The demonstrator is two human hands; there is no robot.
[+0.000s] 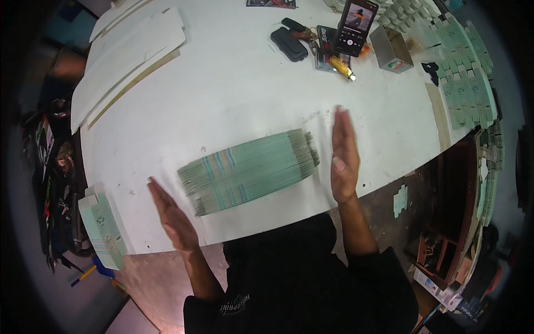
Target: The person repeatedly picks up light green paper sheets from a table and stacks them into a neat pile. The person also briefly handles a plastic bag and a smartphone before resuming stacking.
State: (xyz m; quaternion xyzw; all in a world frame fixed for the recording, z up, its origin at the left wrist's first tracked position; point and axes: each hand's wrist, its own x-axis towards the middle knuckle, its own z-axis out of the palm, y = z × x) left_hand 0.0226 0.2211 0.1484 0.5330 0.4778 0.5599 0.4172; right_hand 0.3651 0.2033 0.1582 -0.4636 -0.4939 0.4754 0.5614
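A thick stack of flat green printed cartons [250,171] lies slightly aslant on the white table [222,100], close to its near edge. Blue and brownish stripes cross its left part, and the ends of the sheets are uneven on both sides. My left hand [173,220] is held upright off the stack's left end, fingers straight and palm turned toward it, holding nothing. Off the right end, my right hand [344,158] stands the same way, flat and empty. Both hands are apart from the stack.
At the back right are a propped phone [356,25], keys with a black fob [289,44], a yellow lighter [341,68] and an open box [391,50]. More green cartons [467,94] pile up at the right; another bundle [103,231] sits left. White sheets [133,50] lie far left.
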